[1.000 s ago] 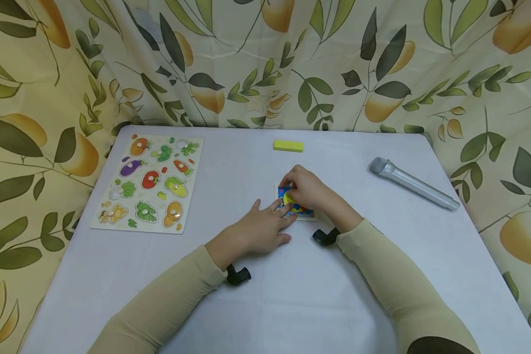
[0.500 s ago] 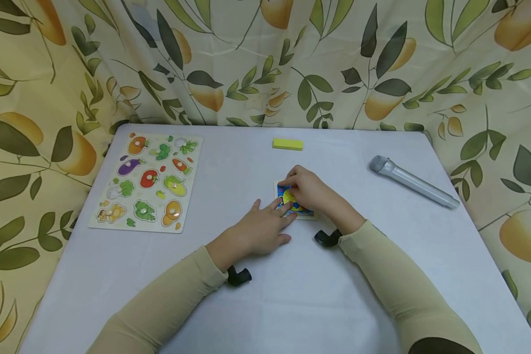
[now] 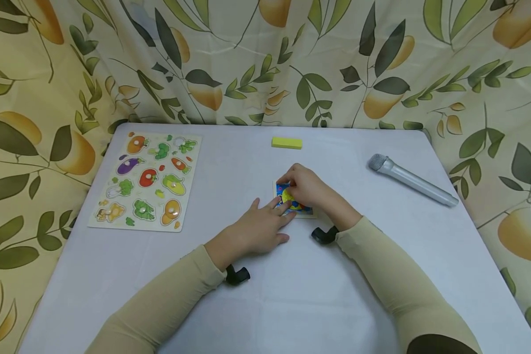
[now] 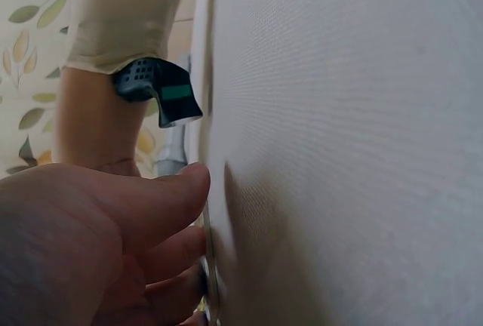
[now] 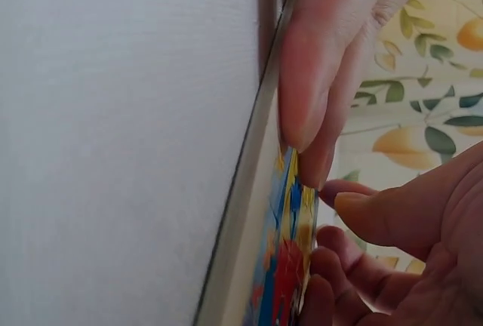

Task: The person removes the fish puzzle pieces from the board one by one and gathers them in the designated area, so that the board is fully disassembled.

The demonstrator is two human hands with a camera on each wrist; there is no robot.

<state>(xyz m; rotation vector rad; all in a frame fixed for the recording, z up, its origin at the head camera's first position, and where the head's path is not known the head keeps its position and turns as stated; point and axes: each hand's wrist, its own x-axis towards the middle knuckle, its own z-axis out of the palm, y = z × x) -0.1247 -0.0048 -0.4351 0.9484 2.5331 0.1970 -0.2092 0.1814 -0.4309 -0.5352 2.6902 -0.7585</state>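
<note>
A small picture puzzle board (image 3: 307, 215) with a blue, yellow and red picture lies flat near the middle of the table, partly covered by both hands. My left hand (image 3: 260, 228) rests on its lower left part, fingers outstretched; in the left wrist view the left hand (image 4: 98, 243) has its thumb beside the white cloth. Over the board's upper part, my right hand (image 3: 309, 188) has bent fingers touching the picture. In the right wrist view, the thumb and index of the right hand (image 5: 407, 228) come close together at the picture's surface; whether they pinch a piece is hidden.
A vegetable peg puzzle (image 3: 148, 182) lies at the left of the white-covered table (image 3: 265, 314). Behind the small board is a yellow block (image 3: 286, 143). A silver microphone (image 3: 413, 180) lies at the right. Patterned curtains (image 3: 248, 59) hang behind the table.
Both hands stay at the small puzzle board with hardly any movement. The head view shifts slightly.
</note>
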